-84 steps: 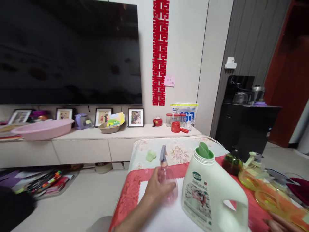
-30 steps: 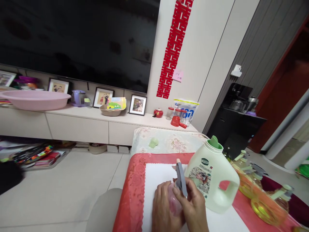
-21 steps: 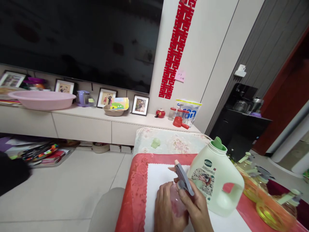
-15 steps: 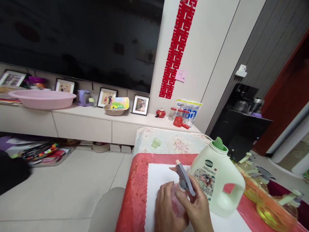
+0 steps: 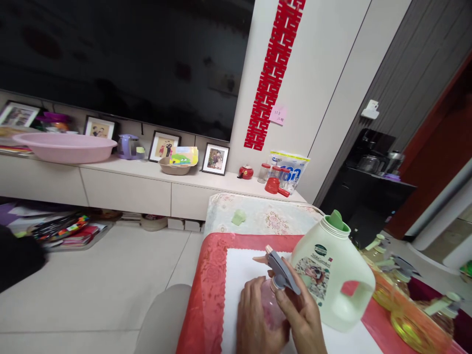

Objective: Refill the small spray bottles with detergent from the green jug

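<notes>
A small pink translucent spray bottle [image 5: 272,307] with a grey trigger head [image 5: 282,273] stands upright between my hands. My left hand [image 5: 252,317] wraps round its body from the left. At the neck and spray head my right hand [image 5: 300,309] closes round it, thumb just below the grey head. Part of the bottle is hidden behind the fingers. Just right of my right hand stands a large pale green jug [image 5: 339,285] with a handle, a printed label and a green spout in its open neck.
Below lie a white sheet [image 5: 234,275] and a red tablecloth [image 5: 206,280]. On the right stand several bottles of yellow liquid [image 5: 409,322]. A green cap [image 5: 239,217] rests on the floral cloth behind. Beyond is a long cabinet [image 5: 125,187] holding a pink basin [image 5: 70,150] and picture frames.
The spray head has turned slightly, its nozzle now pointing a little further left. Both hands stay round the bottle, and the camera view has shifted slightly.
</notes>
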`<state>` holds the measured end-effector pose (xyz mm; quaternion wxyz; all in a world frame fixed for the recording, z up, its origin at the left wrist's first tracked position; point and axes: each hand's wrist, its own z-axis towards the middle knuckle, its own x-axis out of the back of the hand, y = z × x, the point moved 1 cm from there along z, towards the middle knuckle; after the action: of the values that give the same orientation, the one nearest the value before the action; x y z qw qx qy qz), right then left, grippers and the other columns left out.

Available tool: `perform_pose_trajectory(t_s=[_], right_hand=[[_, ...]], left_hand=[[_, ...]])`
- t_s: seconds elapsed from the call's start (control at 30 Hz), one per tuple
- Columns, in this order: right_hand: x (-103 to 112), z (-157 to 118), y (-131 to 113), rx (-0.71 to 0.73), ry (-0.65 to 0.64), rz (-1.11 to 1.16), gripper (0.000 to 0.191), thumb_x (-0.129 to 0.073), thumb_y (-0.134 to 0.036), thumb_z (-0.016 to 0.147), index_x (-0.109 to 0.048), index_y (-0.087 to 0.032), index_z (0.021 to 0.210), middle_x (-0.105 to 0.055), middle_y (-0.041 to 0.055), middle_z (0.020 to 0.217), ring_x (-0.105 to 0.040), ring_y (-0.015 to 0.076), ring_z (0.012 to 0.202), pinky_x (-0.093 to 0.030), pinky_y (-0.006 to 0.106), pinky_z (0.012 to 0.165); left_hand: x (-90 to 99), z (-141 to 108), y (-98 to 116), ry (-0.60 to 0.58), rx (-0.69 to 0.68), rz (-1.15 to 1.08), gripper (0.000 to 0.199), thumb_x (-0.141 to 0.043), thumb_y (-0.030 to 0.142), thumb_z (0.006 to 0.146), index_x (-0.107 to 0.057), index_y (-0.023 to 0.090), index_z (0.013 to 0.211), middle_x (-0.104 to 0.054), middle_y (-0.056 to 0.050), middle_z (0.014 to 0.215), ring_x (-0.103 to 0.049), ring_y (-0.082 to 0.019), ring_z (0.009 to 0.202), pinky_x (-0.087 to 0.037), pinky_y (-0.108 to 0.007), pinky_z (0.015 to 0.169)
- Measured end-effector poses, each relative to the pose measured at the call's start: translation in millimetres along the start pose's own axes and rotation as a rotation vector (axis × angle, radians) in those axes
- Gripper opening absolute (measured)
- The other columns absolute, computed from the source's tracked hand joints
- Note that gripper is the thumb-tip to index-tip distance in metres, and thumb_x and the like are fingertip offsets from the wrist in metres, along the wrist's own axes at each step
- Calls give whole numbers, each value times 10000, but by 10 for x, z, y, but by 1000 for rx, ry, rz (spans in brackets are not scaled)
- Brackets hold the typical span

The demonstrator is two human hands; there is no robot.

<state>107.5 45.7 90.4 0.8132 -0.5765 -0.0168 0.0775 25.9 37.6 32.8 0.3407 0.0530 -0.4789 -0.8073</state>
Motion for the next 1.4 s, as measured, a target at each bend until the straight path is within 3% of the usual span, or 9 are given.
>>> perform_pose_trajectory(t_s=[0.13, 0.27, 0.37, 0.63, 0.77, 0.9, 1.1, 1.2, 1.4], right_hand=[[20, 50, 79, 46, 23, -85, 716, -783, -497, 852, -531, -174, 1440, -524, 128, 1411, -542, 265, 1306, -505, 336, 1094], [0, 61, 56, -56, 124, -146, 828, -827, -536, 792, -509, -151, 1453, -536, 123, 1398, -592, 248, 1231, -534, 278, 1027], [-80, 18, -68, -97, 158, -80, 895, -809, -566, 804, -451, -149, 1509, -539, 127, 1396, -627, 248, 1167, -539, 309, 1029], [-11, 15, -58, -12, -11, 21, 663, -732, -483, 910, -525, -197, 1471, -560, 125, 1372, -587, 251, 1252, -505, 349, 1102], [60, 57, 14, -36, 50, -77, 832, -852, -472, 784, -514, -178, 1486, -549, 136, 1382, -600, 267, 1231, -557, 322, 1025], [62, 78, -27, -118, 163, -63, 985, -930, -405, 670, -474, -206, 1521, -515, 102, 1423, -648, 216, 1129, -587, 233, 911], [106, 78, -14, -114, 54, 66, 995, -869, -395, 795, -326, -200, 1606, -579, 124, 1333, -661, 200, 1093, -577, 261, 938], [119, 74, 12, -96, 11, 67, 916, -827, -411, 849, -343, -196, 1596, -586, 130, 1326, -650, 198, 1124, -565, 259, 960], [36, 91, -44, -83, 112, 2, 1048, -924, -358, 710, -366, -176, 1579, -580, 128, 1329, -658, 198, 1100, -581, 232, 913]], left_hand=[[-13, -11, -11, 12, -3, 24, 406, -604, 337, 858, -543, 188, 1231, -649, -156, 1141, -640, -309, 1056, -548, -466, 925], [-19, -15, 8, 32, 12, 4, 407, -612, 359, 854, -536, 185, 1215, -652, -150, 1123, -642, -308, 1042, -550, -465, 920], [-21, -12, 6, 26, -11, 17, 430, -633, 372, 844, -539, 178, 1216, -646, -152, 1123, -637, -310, 1039, -549, -474, 919], [96, 57, 11, -20, -140, 90, 417, -664, 309, 822, -557, 193, 1208, -673, -113, 1068, -681, -267, 957, -599, -398, 823], [149, 74, 122, 14, -80, 65, 347, -648, 294, 829, -549, 204, 1149, -665, -103, 1025, -675, -269, 931, -597, -427, 828], [140, 73, 155, -18, -51, 63, 474, -716, 265, 742, -519, 209, 1170, -652, -99, 1050, -658, -288, 961, -587, -466, 849], [145, 93, 128, -23, 7, 35, 540, -753, 220, 682, -501, 212, 1159, -642, -92, 1044, -643, -298, 974, -579, -494, 862], [153, 107, 132, -26, 46, -1, 610, -792, 224, 632, -496, 220, 1165, -643, -90, 1055, -641, -303, 984, -580, -494, 869], [143, 102, 150, -91, 32, 21, 511, -751, 243, 697, -524, 225, 1155, -648, -91, 1058, -639, -302, 990, -568, -504, 877]])
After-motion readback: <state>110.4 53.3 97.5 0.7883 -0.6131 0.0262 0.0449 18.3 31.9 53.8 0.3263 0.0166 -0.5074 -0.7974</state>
